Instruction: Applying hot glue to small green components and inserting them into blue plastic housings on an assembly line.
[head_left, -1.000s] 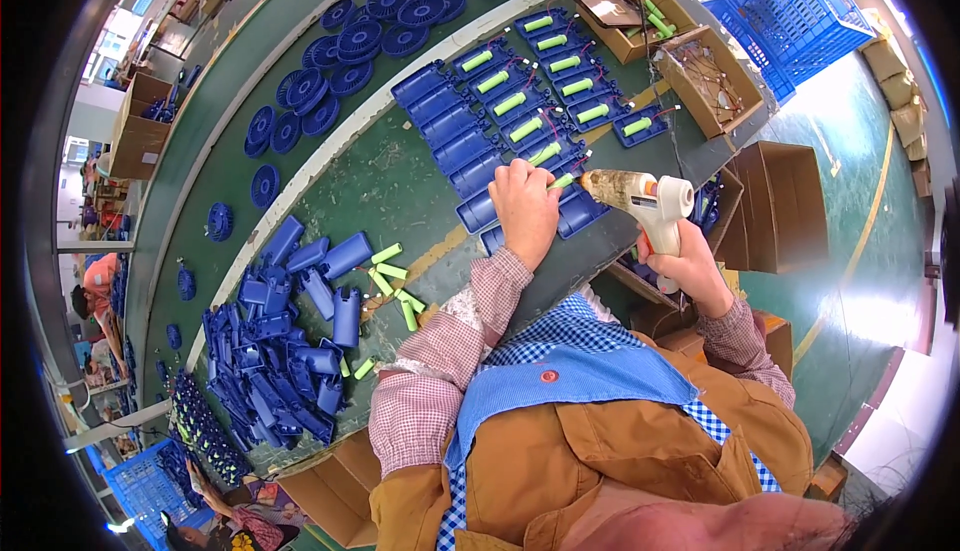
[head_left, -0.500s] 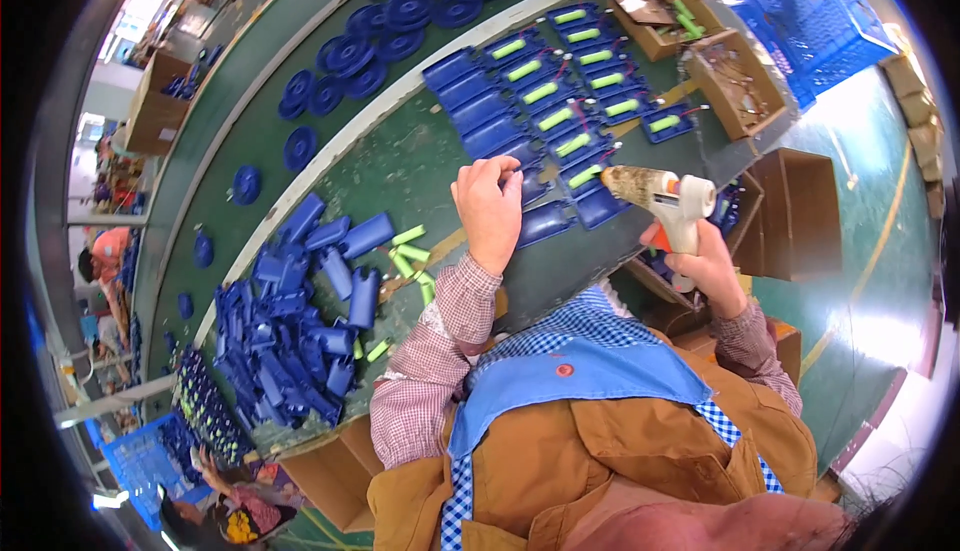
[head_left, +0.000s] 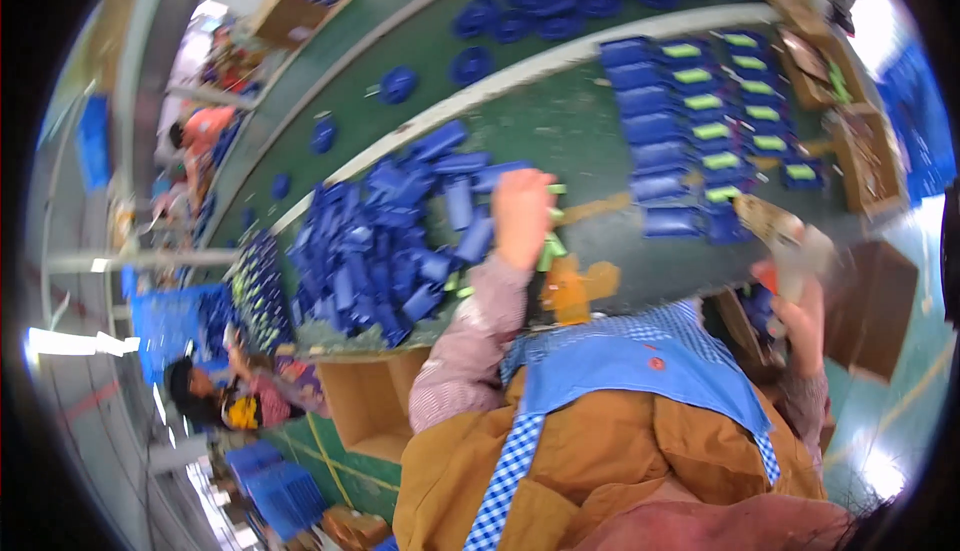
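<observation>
- Looking from my distant place, I find the loose light-green cylindrical cells (head_left: 551, 250) just to the right of the left hand (head_left: 523, 219), on the green table (head_left: 600, 156).
- The left hand is clearly the nearer one; the right hand (head_left: 803, 319) is well apart from these cells, farther to the right.
- The cell below the fingertips has its long axis nearly up and down in my view, a little tilted; the uppermost visible one (head_left: 558, 189) lies more sideways.
- This uppermost cell is directly beside the left fingertips, but whether they touch it, I cannot tell.
- The left fingers are bent and blurred; I cannot tell if they are apart, together, or pinching something.
- The right fingers are wrapped around the handle of the white glue gun (head_left: 800, 255), with its nozzle pointing leftward, near the lowest blue shell (head_left: 727, 224) of the cell-bearing column.
</observation>
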